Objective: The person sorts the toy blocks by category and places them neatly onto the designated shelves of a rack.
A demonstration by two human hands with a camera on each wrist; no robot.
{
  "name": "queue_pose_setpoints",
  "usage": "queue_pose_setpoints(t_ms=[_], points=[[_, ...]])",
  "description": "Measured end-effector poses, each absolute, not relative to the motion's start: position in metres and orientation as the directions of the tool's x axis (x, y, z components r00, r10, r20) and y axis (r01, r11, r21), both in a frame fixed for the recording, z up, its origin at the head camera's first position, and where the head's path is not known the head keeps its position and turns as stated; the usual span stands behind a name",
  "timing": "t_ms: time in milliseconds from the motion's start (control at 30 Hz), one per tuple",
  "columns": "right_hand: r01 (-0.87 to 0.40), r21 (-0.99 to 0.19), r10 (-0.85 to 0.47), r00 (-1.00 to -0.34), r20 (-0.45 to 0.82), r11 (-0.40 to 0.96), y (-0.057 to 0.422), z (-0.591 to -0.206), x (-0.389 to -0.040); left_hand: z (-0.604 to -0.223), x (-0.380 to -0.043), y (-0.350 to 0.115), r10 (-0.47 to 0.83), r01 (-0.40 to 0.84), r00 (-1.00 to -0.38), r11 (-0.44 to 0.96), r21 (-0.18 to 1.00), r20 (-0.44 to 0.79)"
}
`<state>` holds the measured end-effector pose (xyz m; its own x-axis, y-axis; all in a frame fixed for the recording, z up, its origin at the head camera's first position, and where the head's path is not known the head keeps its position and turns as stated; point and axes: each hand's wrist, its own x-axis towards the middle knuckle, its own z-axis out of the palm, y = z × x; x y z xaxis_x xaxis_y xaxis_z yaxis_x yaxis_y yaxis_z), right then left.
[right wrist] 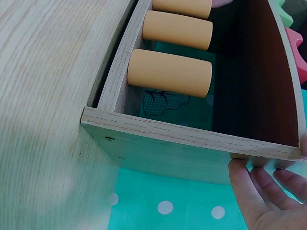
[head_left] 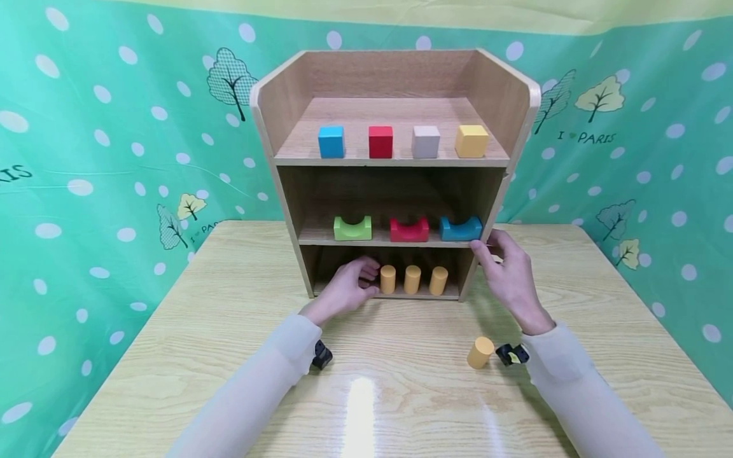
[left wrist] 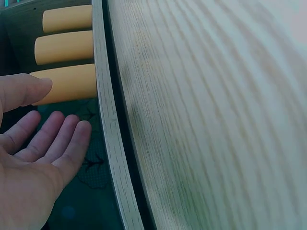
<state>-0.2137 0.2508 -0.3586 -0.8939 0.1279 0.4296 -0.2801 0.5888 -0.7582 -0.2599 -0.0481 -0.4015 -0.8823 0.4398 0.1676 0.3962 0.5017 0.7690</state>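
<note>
Three orange wooden cylinders stand in a row on the bottom shelf of a small wooden shelf unit (head_left: 395, 76). My left hand (head_left: 350, 287) reaches to the left cylinder (head_left: 387, 280), its fingers loosely bent and apart. In the left wrist view the thumb (left wrist: 36, 90) overlaps that cylinder (left wrist: 72, 85), while the other fingers are below it with nothing in them. At the unit's right side my right hand (head_left: 508, 270) holds the side panel (right wrist: 192, 136), thumb at the front edge and fingertips (right wrist: 236, 165) against the outer face.
One more orange cylinder (head_left: 480, 353) stands on the table (head_left: 412, 394) near my right wrist. Green (head_left: 352, 229), red (head_left: 409, 230) and blue (head_left: 460, 229) notched blocks sit on the middle shelf. Blue (head_left: 331, 142), red (head_left: 380, 142), grey (head_left: 425, 142) and yellow (head_left: 471, 142) cubes line the top.
</note>
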Motion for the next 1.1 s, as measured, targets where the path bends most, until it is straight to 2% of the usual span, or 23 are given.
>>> queue_pose_setpoints(t_ms=[567, 1100], points=[[-0.293, -0.756, 0.118, -0.892, 0.437, 0.585, 0.251, -0.359, -0.213, -0.402, -0.243, -0.052, 0.446, 0.398, -0.878, 0.474, 0.786, 0.175], [-0.279, -0.756, 0.125, -0.895, 0.428, 0.592, 0.25, -0.359, -0.213, -0.398, -0.227, -0.028, 0.558, 0.537, -0.79, 0.429, 0.726, 0.254]])
